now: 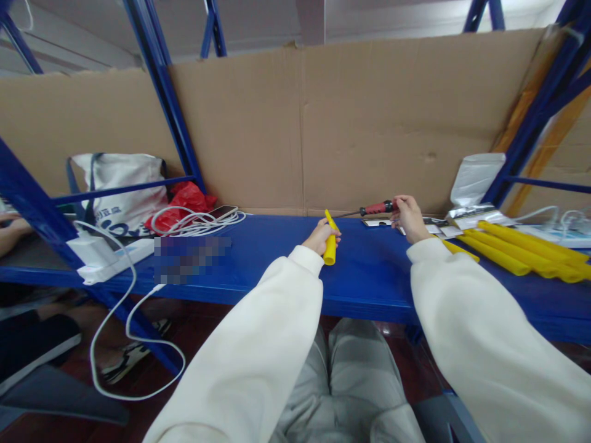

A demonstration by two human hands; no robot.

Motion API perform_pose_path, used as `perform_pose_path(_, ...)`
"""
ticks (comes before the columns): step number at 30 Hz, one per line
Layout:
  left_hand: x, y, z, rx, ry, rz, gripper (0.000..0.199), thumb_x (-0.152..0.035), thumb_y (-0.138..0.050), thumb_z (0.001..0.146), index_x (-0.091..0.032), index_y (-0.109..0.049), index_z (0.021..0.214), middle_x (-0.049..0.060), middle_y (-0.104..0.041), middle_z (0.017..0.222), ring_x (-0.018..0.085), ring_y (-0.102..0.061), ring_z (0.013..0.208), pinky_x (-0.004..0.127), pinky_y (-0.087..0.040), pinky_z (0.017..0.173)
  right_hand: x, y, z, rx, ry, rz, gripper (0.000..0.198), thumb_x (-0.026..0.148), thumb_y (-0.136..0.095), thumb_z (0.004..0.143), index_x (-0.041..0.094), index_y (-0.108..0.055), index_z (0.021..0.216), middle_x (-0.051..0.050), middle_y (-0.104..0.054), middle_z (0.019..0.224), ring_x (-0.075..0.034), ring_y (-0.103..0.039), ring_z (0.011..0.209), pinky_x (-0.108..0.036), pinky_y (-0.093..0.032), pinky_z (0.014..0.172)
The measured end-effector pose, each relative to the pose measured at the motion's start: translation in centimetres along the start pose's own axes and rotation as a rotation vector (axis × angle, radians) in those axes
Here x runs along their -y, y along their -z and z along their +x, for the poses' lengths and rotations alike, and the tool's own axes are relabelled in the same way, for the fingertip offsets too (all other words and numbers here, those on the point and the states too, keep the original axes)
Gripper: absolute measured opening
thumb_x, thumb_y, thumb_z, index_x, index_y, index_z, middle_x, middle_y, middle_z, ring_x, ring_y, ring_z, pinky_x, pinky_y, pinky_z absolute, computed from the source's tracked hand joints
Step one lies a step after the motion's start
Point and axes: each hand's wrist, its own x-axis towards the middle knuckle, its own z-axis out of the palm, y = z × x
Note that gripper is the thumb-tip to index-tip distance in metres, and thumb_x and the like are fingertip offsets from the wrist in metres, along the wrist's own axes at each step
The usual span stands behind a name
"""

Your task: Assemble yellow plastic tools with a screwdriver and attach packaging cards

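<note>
My left hand [322,236] is wrapped round a short yellow tube [330,249], tilted with its wider end toward me, above the blue shelf top. My right hand [409,216] grips the back end of a screwdriver [376,208] with a red and black handle. Its thin shaft points left, and the tip reaches the tube near my left fingers; whether it touches or enters the tube I cannot make out. Right of my right hand, several yellow tubes [530,249] lie in a pile on the shelf top.
Tall cardboard [240,135] closes off the back. At left are a white power strip [117,261], coiled white cable [198,223], a red plastic bag [187,198] and a cloth bag [124,175]. Silver packaging [478,178] stands back right. Another person's hand [13,226] shows far left.
</note>
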Motion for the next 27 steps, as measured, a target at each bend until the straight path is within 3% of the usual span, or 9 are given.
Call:
perform_pose_path(5,0.0,0.0,0.1,0.011,0.008,0.001,0.068,0.000,-0.049,0.080,-0.026,-0.029,0.140,0.002,-0.060,0.083,0.008,-0.048,0.048,0.021,-0.043,0.051,0.0,-0.3,-0.5,-0.047,0.105,-0.006,0.032,0.047,-0.068,0.077,0.021,-0.051,0.072,0.009,-0.041,0.041,-0.008,-0.036,0.031,-0.019,-0.028,0.030)
perform_pose_path(9,-0.1,0.0,0.0,0.011,0.016,-0.003,0.066,-0.002,-0.050,0.081,-0.026,-0.031,0.139,0.001,-0.058,0.080,0.007,-0.048,0.047,0.020,-0.041,0.048,0.1,-0.3,-0.4,-0.064,0.026,0.089,0.038,0.048,-0.075,0.070,0.020,-0.050,0.065,0.006,-0.046,0.042,-0.007,-0.042,0.034,-0.019,-0.034,0.032)
perform_pose_path(14,-0.1,0.0,0.0,-0.009,0.006,-0.012,0.066,0.000,-0.046,0.082,-0.026,-0.029,0.140,0.001,-0.057,0.079,0.008,-0.048,0.048,0.020,-0.040,0.047,0.3,-0.2,-0.4,0.019,-0.036,0.212,0.039,0.048,-0.078,0.067,0.019,-0.052,0.066,0.005,-0.049,0.043,-0.008,-0.047,0.038,-0.018,-0.043,0.037)
perform_pose_path(19,-0.1,0.0,-0.1,-0.009,0.009,-0.009,0.066,0.001,-0.045,0.081,-0.026,-0.029,0.139,-0.001,-0.057,0.076,0.008,-0.047,0.047,0.020,-0.040,0.047,0.4,-0.2,-0.8,0.049,-0.069,0.179,0.044,0.055,-0.074,0.070,0.022,-0.045,0.070,0.010,-0.038,0.038,-0.005,-0.033,0.030,-0.017,-0.028,0.027)
perform_pose_path(23,-0.1,-0.1,-0.2,0.002,0.008,0.002,0.067,0.002,-0.044,0.080,-0.026,-0.029,0.139,-0.001,-0.056,0.074,0.008,-0.046,0.046,0.020,-0.039,0.047,0.7,-0.3,-1.1,0.069,-0.135,0.204,0.046,0.060,-0.068,0.072,0.024,-0.039,0.074,0.013,-0.033,0.037,-0.007,-0.031,0.027,-0.017,-0.024,0.026)
perform_pose_path(27,-0.2,-0.1,-0.4,0.017,0.014,0.009,0.067,0.003,-0.043,0.080,-0.026,-0.030,0.139,-0.002,-0.055,0.072,0.008,-0.047,0.046,0.019,-0.039,0.046,0.8,-0.4,-1.3,-0.005,-0.127,0.147,0.045,0.060,-0.066,0.074,0.024,-0.040,0.068,0.012,-0.028,0.035,-0.006,-0.025,0.027,-0.018,-0.017,0.024)
